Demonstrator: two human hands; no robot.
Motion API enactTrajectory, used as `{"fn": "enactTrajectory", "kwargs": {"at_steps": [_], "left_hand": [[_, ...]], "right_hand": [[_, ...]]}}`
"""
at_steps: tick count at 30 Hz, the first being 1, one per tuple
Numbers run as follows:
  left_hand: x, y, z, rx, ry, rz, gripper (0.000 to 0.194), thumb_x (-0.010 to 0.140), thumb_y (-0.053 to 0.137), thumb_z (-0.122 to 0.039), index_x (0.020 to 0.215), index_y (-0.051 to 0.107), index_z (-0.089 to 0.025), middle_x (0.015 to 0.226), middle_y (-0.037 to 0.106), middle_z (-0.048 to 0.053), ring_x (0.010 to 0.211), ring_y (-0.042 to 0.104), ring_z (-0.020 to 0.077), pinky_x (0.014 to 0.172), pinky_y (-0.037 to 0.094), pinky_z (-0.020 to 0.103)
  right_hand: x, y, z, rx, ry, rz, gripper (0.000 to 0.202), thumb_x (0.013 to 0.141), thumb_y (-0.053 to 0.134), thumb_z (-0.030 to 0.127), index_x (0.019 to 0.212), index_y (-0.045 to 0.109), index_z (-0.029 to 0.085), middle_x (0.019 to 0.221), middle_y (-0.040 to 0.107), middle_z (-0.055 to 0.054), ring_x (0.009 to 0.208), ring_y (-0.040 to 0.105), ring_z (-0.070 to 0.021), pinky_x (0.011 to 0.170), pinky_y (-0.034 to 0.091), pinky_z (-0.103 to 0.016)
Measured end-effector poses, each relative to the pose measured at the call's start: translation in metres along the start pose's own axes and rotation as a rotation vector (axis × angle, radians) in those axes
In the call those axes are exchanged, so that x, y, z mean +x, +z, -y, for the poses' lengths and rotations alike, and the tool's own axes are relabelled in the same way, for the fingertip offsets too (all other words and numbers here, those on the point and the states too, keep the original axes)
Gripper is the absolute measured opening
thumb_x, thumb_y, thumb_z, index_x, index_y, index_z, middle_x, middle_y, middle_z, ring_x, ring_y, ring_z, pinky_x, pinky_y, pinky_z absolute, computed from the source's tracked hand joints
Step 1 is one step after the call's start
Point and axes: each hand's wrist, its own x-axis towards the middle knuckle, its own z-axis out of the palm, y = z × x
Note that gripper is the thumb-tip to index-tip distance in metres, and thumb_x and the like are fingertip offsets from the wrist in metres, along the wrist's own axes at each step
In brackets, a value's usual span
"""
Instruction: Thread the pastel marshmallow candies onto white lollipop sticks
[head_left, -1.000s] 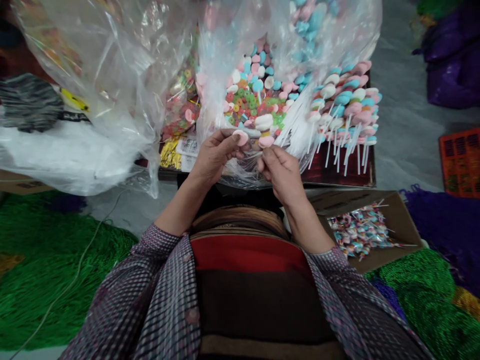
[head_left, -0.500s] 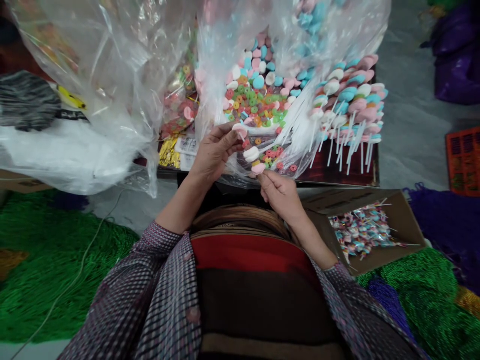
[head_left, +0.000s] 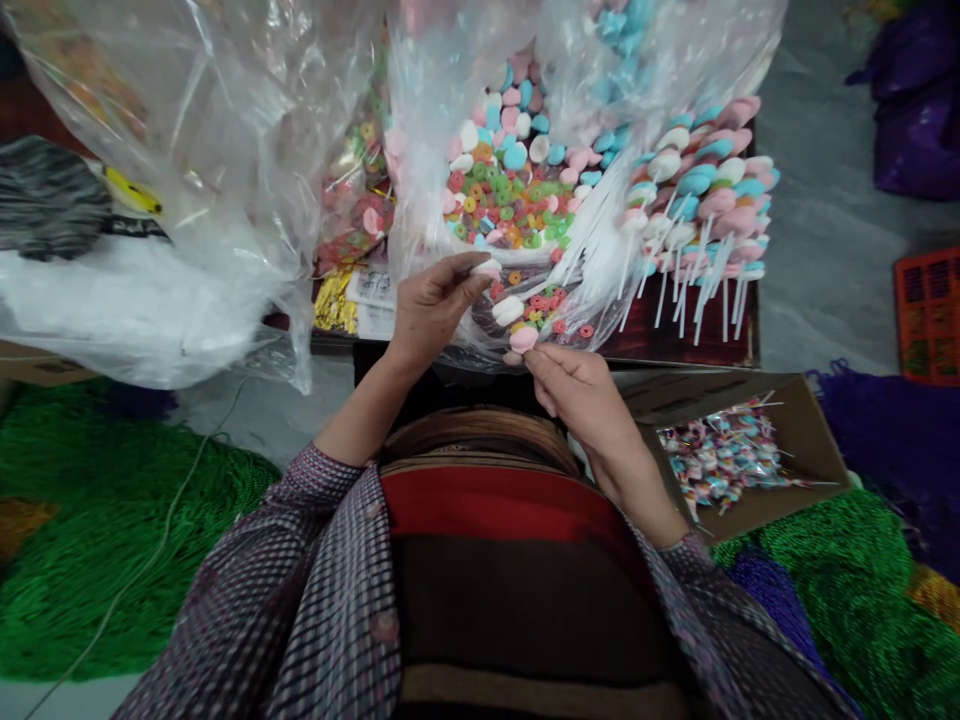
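Note:
My left hand (head_left: 435,305) pinches a pink and white candy (head_left: 487,269) between thumb and fingers, above the near edge of the clear candy bag. To its right, my right hand (head_left: 574,385) is closed on a pink candy (head_left: 523,340), with the fingertips at its lower edge. White candies (head_left: 508,310) show between the two hands, just above the pink one. Small colored candy rings (head_left: 502,200) lie in the bag beyond my hands. Any stick between the held candies is too small to make out.
Candy skewers on white sticks (head_left: 697,190) lie on the table's right part. Below them is an open cardboard box (head_left: 806,440) of wrapped candies. Large clear plastic bags (head_left: 247,130) cover the left. Green strands (head_left: 97,540) and an orange crate (head_left: 926,315) are at the sides.
The candy in my left hand has turned, showing a white part on top. My right hand has shifted slightly right with the pink candy. The view has moved a little.

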Motion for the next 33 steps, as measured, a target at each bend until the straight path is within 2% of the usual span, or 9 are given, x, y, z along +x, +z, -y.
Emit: {"fn": "enactTrajectory", "kwargs": {"at_steps": [6,11,13,17,19,23,26,30,33], "left_hand": [[-0.006,0.004,0.016,0.087,0.101,-0.068,0.017,0.086,0.081,-0.023,0.102,0.081,-0.026,0.093,0.083,-0.001,0.080,0.073,0.0111,0.079,0.057,0.023],[-0.008,0.005,0.013,0.004,0.128,-0.115,0.021,0.088,0.080,-0.033,0.108,0.079,-0.025,0.092,0.081,0.000,0.082,0.074,0.0113,0.078,0.056,0.021],[-0.006,0.006,0.007,-0.143,0.088,-0.117,0.030,0.087,0.081,-0.040,0.113,0.076,-0.026,0.091,0.079,-0.001,0.082,0.075,0.0113,0.079,0.058,0.022],[0.000,0.005,-0.009,-0.456,-0.080,-0.083,0.036,0.084,0.082,-0.052,0.109,0.075,-0.026,0.080,0.072,-0.002,0.074,0.072,0.0103,0.073,0.059,0.021],[0.003,0.005,-0.015,-0.536,-0.167,-0.027,0.038,0.083,0.082,-0.055,0.099,0.077,-0.021,0.076,0.069,-0.001,0.071,0.069,0.0096,0.070,0.058,0.019],[0.001,0.011,-0.023,-0.602,-0.272,0.081,0.040,0.080,0.084,-0.056,0.090,0.076,-0.019,0.074,0.070,0.001,0.073,0.070,0.0118,0.071,0.060,0.022],[-0.008,0.022,-0.028,-0.620,-0.291,0.046,0.040,0.081,0.081,-0.060,0.088,0.070,-0.022,0.070,0.068,-0.001,0.077,0.072,0.0150,0.071,0.061,0.026],[-0.018,0.034,-0.034,-0.666,-0.266,-0.026,0.041,0.078,0.085,-0.058,0.082,0.064,-0.023,0.070,0.066,-0.003,0.070,0.068,0.0119,0.067,0.061,0.025],[-0.019,0.041,-0.037,-0.683,-0.286,-0.068,0.041,0.081,0.082,-0.058,0.080,0.061,-0.023,0.063,0.060,-0.005,0.061,0.064,0.0103,0.060,0.058,0.023]], "right_hand": [[0.007,0.018,-0.003,0.082,-0.002,-0.024,0.046,0.092,0.061,0.063,0.079,0.069,0.020,0.044,0.038,0.010,0.041,0.029,-0.0077,0.046,0.019,-0.026],[0.024,0.028,-0.011,0.027,-0.061,0.009,0.053,0.094,0.052,0.067,0.065,0.048,0.023,0.048,0.042,0.007,0.047,0.036,-0.0091,0.052,0.027,-0.026],[0.029,0.027,-0.012,-0.036,-0.125,-0.035,0.048,0.096,0.051,0.061,0.066,0.049,0.023,0.054,0.046,0.006,0.053,0.041,-0.0105,0.057,0.032,-0.027],[0.031,0.024,-0.018,-0.054,-0.180,-0.154,0.020,0.089,0.064,0.043,0.092,0.064,0.023,0.065,0.049,0.006,0.060,0.043,-0.0124,0.062,0.035,-0.027],[0.032,0.025,-0.022,-0.007,-0.193,-0.197,0.020,0.086,0.068,0.042,0.089,0.063,0.023,0.067,0.051,0.006,0.062,0.045,-0.0121,0.063,0.036,-0.027],[0.032,0.025,-0.027,0.051,-0.231,-0.226,0.034,0.092,0.064,0.052,0.075,0.059,0.022,0.063,0.054,0.005,0.061,0.047,-0.0115,0.065,0.038,-0.027],[0.031,0.025,-0.027,0.133,-0.189,-0.203,0.043,0.092,0.064,0.061,0.074,0.060,0.022,0.055,0.053,0.006,0.053,0.043,-0.0097,0.059,0.036,-0.025],[0.029,0.030,-0.023,0.382,0.000,-0.078,0.050,0.082,0.070,0.070,0.074,0.060,0.021,0.048,0.051,0.009,0.039,0.030,-0.0056,0.042,0.022,-0.023],[0.028,0.034,-0.021,0.471,0.070,-0.008,0.051,0.077,0.073,0.070,0.079,0.062,0.020,0.048,0.054,0.009,0.035,0.028,-0.0042,0.038,0.016,-0.023]]}}
